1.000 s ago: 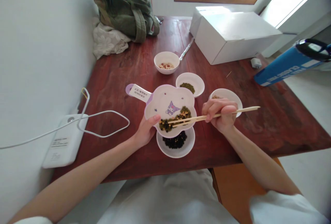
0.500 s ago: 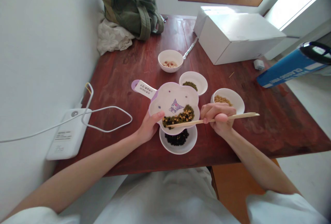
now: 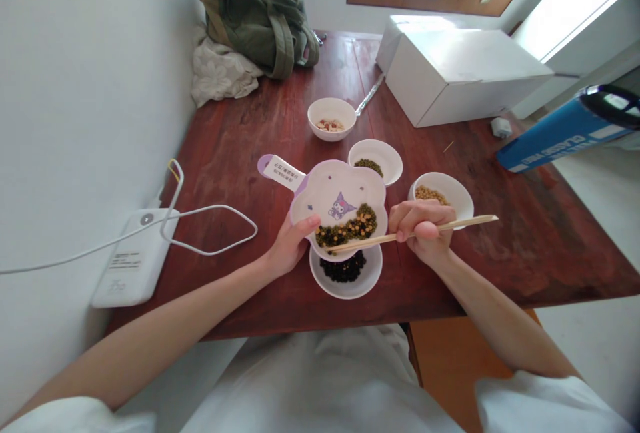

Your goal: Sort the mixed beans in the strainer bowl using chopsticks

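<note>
My left hand [image 3: 291, 243] grips a flower-shaped white and purple bowl [image 3: 320, 186] by its near left rim, thumb on top. A printed label wraps its handle. Mixed green, yellow and black beans [image 3: 350, 225] lie along the bowl's near side. My right hand [image 3: 421, 225] is closed round a pair of chopsticks [image 3: 370, 242], their tips at the beans by the near rim. Beneath that rim, partly hidden, stands a white bowl [image 3: 346, 291] of black beans. Behind are a bowl [image 3: 393, 161] of green beans and, beyond my right hand, a bowl [image 3: 463, 201] of yellow beans.
Farther back a bowl [image 3: 320, 111] holds nut-like pieces. A white box [image 3: 465, 73], a blue bottle [image 3: 560, 129] and a small white plug [image 3: 501, 128] are on the right. A white power bank [image 3: 133, 259] with a cable lies left, below a green bag [image 3: 250, 13].
The chopsticks have tilted slightly, and their tips sit a little lower and farther right among the beans. Both hands keep their holds. The whole view has shifted very slightly.
</note>
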Action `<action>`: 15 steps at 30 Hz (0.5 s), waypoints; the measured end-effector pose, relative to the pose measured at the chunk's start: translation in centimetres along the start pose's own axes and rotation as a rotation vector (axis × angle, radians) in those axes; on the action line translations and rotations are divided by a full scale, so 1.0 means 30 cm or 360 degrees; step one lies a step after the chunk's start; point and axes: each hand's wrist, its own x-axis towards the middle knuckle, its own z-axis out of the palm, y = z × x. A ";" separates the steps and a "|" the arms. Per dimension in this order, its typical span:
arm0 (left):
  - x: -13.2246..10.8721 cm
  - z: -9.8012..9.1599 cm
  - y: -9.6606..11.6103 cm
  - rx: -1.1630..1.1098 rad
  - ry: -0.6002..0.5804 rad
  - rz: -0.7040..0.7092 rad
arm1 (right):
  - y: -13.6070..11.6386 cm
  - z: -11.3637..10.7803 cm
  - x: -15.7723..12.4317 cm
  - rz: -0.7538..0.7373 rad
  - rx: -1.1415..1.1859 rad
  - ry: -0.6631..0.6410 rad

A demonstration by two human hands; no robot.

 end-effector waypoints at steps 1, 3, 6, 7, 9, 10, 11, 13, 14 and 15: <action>0.000 0.000 0.000 0.0000 -0.0003 -0.0002 | -0.001 0.000 0.000 -0.0003 0.0002 -0.0005; 0.000 0.002 0.002 0.0005 -0.0005 0.0007 | -0.002 -0.001 0.000 -0.0020 0.0018 -0.0013; 0.000 0.006 0.004 0.0022 -0.0009 0.0026 | 0.000 -0.002 0.000 -0.0041 0.0051 -0.0032; -0.001 0.007 0.004 0.0028 -0.0010 0.0026 | 0.001 -0.001 0.001 -0.0037 0.0063 -0.0036; -0.002 0.006 0.004 0.0031 -0.0004 0.0020 | 0.001 0.000 0.005 -0.0004 0.0090 -0.0019; -0.002 0.005 0.003 0.0030 0.0001 0.0013 | 0.000 0.001 0.009 0.0019 0.0112 0.0010; -0.002 0.003 0.002 0.0029 0.0005 0.0007 | 0.000 0.002 0.014 0.0046 0.0135 0.0050; -0.001 -0.001 -0.001 0.0028 0.0007 0.0001 | -0.001 0.000 0.025 0.0087 0.0182 0.0138; 0.000 -0.003 -0.003 0.0027 0.0005 0.0000 | -0.001 -0.003 0.031 0.0103 0.0197 0.0178; 0.001 -0.005 -0.004 0.0027 0.0004 0.0003 | 0.000 -0.008 0.036 0.0113 0.0203 0.0210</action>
